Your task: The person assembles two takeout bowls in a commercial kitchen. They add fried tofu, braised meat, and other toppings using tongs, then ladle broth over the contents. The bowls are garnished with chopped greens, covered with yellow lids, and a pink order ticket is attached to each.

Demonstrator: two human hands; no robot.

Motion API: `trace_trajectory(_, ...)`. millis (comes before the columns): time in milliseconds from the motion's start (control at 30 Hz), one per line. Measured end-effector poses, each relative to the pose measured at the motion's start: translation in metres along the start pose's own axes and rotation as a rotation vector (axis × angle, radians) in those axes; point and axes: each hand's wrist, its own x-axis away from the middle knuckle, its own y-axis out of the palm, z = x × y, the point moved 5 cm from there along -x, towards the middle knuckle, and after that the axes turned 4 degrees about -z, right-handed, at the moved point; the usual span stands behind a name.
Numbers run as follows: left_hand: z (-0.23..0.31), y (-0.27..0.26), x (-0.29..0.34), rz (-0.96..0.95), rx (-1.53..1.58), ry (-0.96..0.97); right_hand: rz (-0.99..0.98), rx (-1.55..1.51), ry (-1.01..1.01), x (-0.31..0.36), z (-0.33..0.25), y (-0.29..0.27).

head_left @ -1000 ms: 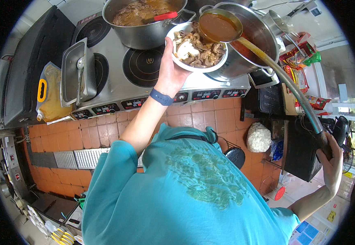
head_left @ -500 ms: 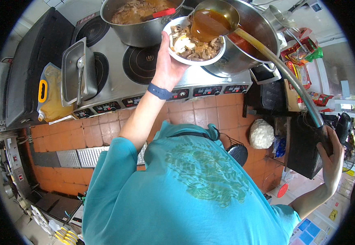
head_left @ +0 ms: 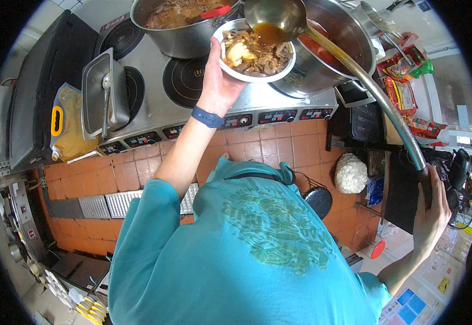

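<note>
My left hand (head_left: 219, 86) holds a white bowl (head_left: 279, 76) from its left side and below, thumb up along the rim. Brown meat pieces and something pale yellow lie in the bowl, wet with broth. Over the bowl's far right edge tilts the head of a big metal ladle (head_left: 290, 20), with a little brown broth left in it. Its long handle bends down to the right, where my right hand (head_left: 434, 208) grips the dark end. Behind the ladle stands a large pot (head_left: 358, 51) of reddish liquid, partly hidden by bowl and ladle.
A pot (head_left: 179, 46) of meat stew with a red-handled utensil stands at the far left of the bowl. Left on the cooktop (head_left: 149, 92) is a steel tray (head_left: 97, 103) holding a spoon, beside an oil jug (head_left: 70, 124). A fan (head_left: 458, 189) stands right of my right hand.
The ladle has tipped further and its broth has dropped from nearly full to a little; the bowl's contents look wetter. Bowl and left hand have shifted slightly left.
</note>
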Motion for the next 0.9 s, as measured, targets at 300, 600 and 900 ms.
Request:
trace_trajectory(300, 0.000, -0.004, -0.008, 0.004, 0.044, -0.002, -0.108, -0.252, 0.111, -0.005, 0.042, 0.029)
trace_trajectory(600, -0.004, -0.022, -0.006, 0.027, 0.043, 0.011, -0.126, -0.390, 0.161, -0.068, 0.064, 0.061)
trace_trajectory(900, -0.002, -0.025, 0.016, 0.061, 0.088, 0.008, -0.036, 0.088, 0.005, -0.129, 0.034, 0.088)
